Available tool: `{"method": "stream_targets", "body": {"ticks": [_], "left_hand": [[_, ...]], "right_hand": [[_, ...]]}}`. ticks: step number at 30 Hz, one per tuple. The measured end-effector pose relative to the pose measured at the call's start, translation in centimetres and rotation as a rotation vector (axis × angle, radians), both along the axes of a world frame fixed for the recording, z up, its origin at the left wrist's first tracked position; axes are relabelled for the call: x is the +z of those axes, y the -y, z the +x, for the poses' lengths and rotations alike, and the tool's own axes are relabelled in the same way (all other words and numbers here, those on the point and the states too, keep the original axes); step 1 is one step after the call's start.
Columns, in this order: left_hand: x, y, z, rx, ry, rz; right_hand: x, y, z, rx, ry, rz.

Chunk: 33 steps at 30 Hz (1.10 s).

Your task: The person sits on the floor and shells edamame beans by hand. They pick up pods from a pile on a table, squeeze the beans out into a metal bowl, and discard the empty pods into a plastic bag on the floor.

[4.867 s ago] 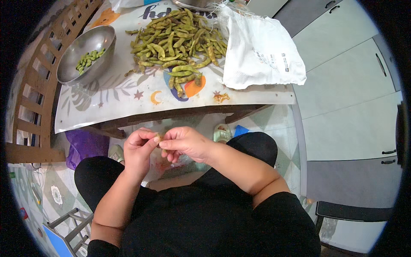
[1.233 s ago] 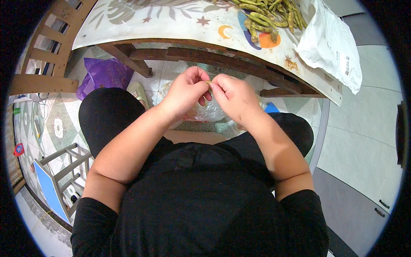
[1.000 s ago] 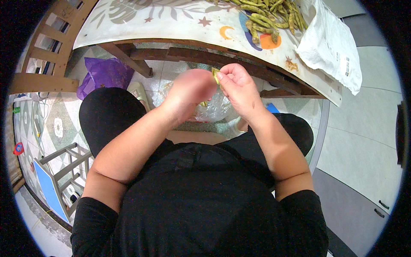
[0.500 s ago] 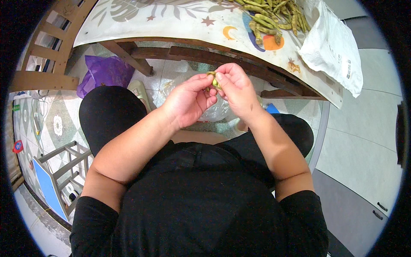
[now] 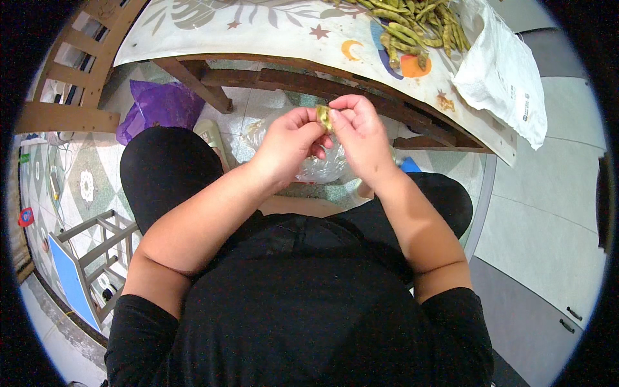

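Note:
Between my two hands is a green bean pod (image 5: 324,116), split so that its pale inner side shows. My left hand (image 5: 292,142) pinches its left side with thumb and forefinger. The thumb and fingers of my right hand (image 5: 358,134) grip its right side. Below my hands, a clear plastic bag (image 5: 322,168) lies on the floor between my feet, partly hidden by my left hand and wrist. Beyond, a heap of green and yellowish bean pods (image 5: 412,29) rests on the table, well apart from my hands.
The table (image 5: 271,39) has a patterned cover and a dark wooden frame just beyond my hands. A white sack (image 5: 500,71) hangs over its right edge. On the floor at left are a purple bag (image 5: 164,109) and a tipped blue-topped stool (image 5: 74,277). A wooden chair (image 5: 71,119) stands far left.
The pod between my fingers has been opened out flatter, showing its inside. My left hand has turned more palm-down; my right hand has barely moved.

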<state>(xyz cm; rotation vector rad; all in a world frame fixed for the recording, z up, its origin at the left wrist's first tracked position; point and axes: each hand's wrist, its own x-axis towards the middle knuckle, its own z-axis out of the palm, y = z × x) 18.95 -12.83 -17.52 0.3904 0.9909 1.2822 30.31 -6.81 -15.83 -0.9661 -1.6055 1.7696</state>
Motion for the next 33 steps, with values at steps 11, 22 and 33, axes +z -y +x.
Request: {"method": "stream_targets", "body": {"ticks": [11,22,33], "left_hand": [[-0.1,0.1,-0.3,0.137,0.083,0.034],[-0.2,0.1,-1.0,-0.001,0.065,-0.036],[-0.3,-0.1,-0.7,-0.059,0.112,-0.088]], "right_hand": [[1.0,-0.7,0.4,0.03,0.066,-0.338],[0.9,-1.1,1.2,0.36,0.521,0.668],[1.4,-1.1,1.4,0.523,0.718,0.968]]}}
